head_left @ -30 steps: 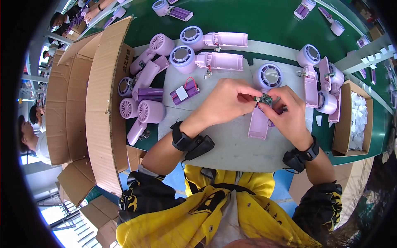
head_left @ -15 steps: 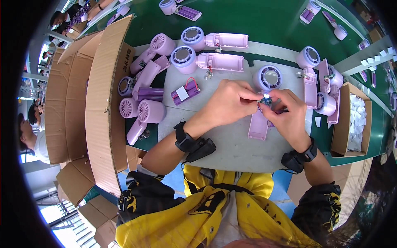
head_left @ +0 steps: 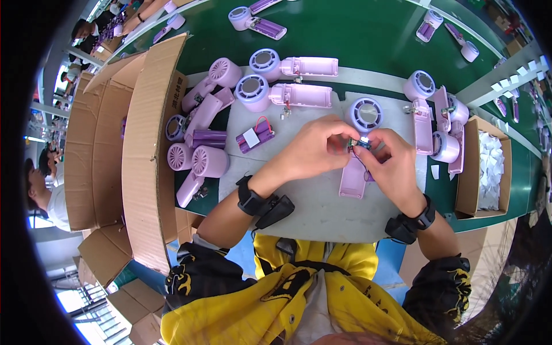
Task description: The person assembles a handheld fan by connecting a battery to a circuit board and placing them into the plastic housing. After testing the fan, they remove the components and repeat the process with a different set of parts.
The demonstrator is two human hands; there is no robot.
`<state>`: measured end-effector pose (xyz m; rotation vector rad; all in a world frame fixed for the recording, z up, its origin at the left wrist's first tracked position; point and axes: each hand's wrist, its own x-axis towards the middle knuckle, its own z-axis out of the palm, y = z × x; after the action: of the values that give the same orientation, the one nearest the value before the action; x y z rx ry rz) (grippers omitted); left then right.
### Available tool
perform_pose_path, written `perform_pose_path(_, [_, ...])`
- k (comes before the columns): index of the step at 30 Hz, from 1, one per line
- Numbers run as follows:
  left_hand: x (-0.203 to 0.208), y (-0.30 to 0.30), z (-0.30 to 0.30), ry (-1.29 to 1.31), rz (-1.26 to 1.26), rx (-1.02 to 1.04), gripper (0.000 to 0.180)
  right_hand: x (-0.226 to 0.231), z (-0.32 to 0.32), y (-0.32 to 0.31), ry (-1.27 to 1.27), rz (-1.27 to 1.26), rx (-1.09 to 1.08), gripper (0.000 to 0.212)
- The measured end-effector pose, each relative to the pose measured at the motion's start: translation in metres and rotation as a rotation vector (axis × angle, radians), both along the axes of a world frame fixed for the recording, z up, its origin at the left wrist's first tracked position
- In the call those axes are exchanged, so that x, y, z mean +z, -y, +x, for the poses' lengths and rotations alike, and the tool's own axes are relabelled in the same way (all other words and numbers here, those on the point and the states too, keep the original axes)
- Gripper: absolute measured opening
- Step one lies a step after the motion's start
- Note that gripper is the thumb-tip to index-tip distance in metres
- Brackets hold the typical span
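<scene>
Circuit board [head_left: 361, 144], small and green, is held above the right half of the grey mat [head_left: 299, 210], near its far edge. The right hand [head_left: 392, 161] pinches its right end between thumb and forefinger, the other fingers curled. The left hand [head_left: 319, 144] has thumb and forefinger bent nearly together at the other end; fingers hide the contact, so I cannot tell whether they grip it or just touch it. Two-sided support probably keeps so small a part steady. A dark wire loops from it over the handle shell [head_left: 352, 181], which points toward the mat's near edge below its fan head [head_left: 366, 114]; staying close likely spares the wire any pull.

Counted: one board; one fan beneath the hands; two fans [head_left: 253, 92] around the mat's far left corner, laid parallel, perhaps to save room; three fans [head_left: 420, 84] by its right edge; four round heads [head_left: 210, 161] heaped beside the large carton [head_left: 141, 144]; one labelled battery pack [head_left: 255, 137] near the mat's left edge; one box [head_left: 468, 172] of white slips [head_left: 490, 169] at the worktop's right edge, presumably within easy reach; one loose slip [head_left: 435, 172] beside it.
</scene>
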<state>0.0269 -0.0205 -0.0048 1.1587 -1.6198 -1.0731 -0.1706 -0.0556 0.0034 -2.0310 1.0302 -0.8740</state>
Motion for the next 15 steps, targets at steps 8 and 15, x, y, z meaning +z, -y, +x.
perform_pose_path(8, [0.005,-0.004,-0.014,0.170,0.011,0.064,0.035,0.003,-0.002,0.002,-0.028,0.010,0.041,0.026])
perform_pose_path(15, [0.005,-0.004,-0.013,0.196,0.029,0.037,0.037,0.008,-0.004,0.003,-0.027,0.042,0.052,0.025])
